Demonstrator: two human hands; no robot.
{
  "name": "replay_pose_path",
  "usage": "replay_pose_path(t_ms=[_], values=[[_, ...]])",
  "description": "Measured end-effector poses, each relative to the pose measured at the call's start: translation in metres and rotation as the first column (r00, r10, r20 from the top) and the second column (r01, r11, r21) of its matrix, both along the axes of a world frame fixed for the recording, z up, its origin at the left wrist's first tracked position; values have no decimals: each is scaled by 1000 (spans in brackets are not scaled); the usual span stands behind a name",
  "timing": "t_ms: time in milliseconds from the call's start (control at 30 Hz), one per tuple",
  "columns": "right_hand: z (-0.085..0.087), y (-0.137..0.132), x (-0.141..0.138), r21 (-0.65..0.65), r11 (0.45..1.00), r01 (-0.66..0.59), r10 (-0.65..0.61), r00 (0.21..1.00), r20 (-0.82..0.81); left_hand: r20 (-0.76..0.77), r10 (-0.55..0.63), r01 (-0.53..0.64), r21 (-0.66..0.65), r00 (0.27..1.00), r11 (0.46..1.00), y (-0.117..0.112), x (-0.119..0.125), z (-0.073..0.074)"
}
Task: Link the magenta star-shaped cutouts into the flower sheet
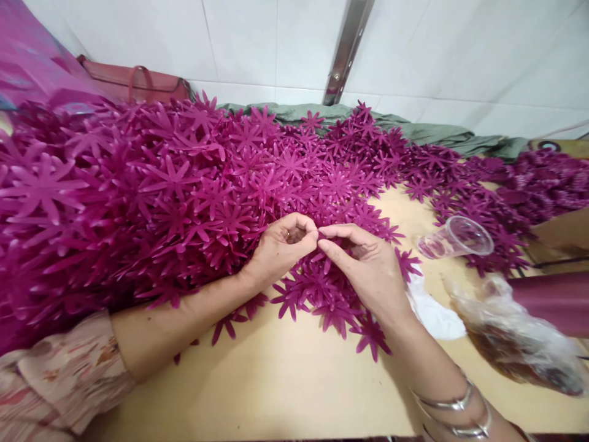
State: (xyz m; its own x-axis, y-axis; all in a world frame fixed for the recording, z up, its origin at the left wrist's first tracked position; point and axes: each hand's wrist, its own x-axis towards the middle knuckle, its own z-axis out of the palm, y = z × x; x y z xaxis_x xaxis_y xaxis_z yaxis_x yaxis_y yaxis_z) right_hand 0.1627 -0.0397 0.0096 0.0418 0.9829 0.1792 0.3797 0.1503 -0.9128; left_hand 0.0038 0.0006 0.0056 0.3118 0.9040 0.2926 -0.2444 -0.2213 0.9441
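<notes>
My left hand [281, 247] and my right hand [365, 261] meet fingertip to fingertip over the front of a big heap of magenta artificial flower pieces [170, 178]. Thumb and forefinger of each hand are pinched on a small purple piece [321, 236]. Most of that piece is hidden by the fingers, so its full shape cannot be made out. The loose flower pieces have several narrow petals each, like stars. Some lie on the table right beneath my hands.
Rightward on the pale table [257, 393] are a clear plastic cup [464, 238] on its side, a white tissue [435, 310] and a clear plastic bag [515, 337] with brownish contents. Behind stand a red handbag [133, 83], green cloth [437, 132] and a tiled wall [257, 43].
</notes>
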Motion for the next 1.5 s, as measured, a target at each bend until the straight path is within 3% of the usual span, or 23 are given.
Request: replay_pose_path(t_ms=[133, 267, 433, 600, 733, 1000, 1133, 1267, 1367, 1500], values=[[-2, 5, 3, -93, 991, -95, 60, 945, -321, 8, 20, -20, -27, 1000, 999, 1, 0, 0], [3, 9, 4, -74, 992, -100, 58, 899, -433, 73, 24, -21, -34, 997, 999, 3, 0, -3], [-1, 9, 7, -119, 984, -133, 81, 926, -368, 86, 58, -56, -21, 995, 998, 3, -1, -4], [-8, 9, 10, -67, 997, -26, 7, 963, -268, 87, -46, 55, -105, 995, 993, 3, 1, -4], [-8, 8, 11, -69, 997, -35, 22, 982, -186, 34, -84, 86, -61, 996, 994, 4, 1, -7], [-10, 8, 11, -70, 998, 5, -12, 995, -104, 15, -21, 20, 42, 1000, 999, 3, 1, -11], [-7, 4, 10, 46, 991, 129, -128, 991, -36, -38, 43, -39, 95, 998, 995, 0, 1, -8], [-3, -3, 7, 269, 936, 225, -285, 936, 208, -71, -15, 23, 106, 997, 994, -2, 1, -7], [-1, -5, 5, 423, 896, 139, -314, 869, 381, -19, -99, 99, 16, 995, 995, -3, 2, -8], [1, -5, 3, 586, 810, 5, -371, 778, 507, 9, -110, 110, -8, 994, 994, -3, 2, -9]])
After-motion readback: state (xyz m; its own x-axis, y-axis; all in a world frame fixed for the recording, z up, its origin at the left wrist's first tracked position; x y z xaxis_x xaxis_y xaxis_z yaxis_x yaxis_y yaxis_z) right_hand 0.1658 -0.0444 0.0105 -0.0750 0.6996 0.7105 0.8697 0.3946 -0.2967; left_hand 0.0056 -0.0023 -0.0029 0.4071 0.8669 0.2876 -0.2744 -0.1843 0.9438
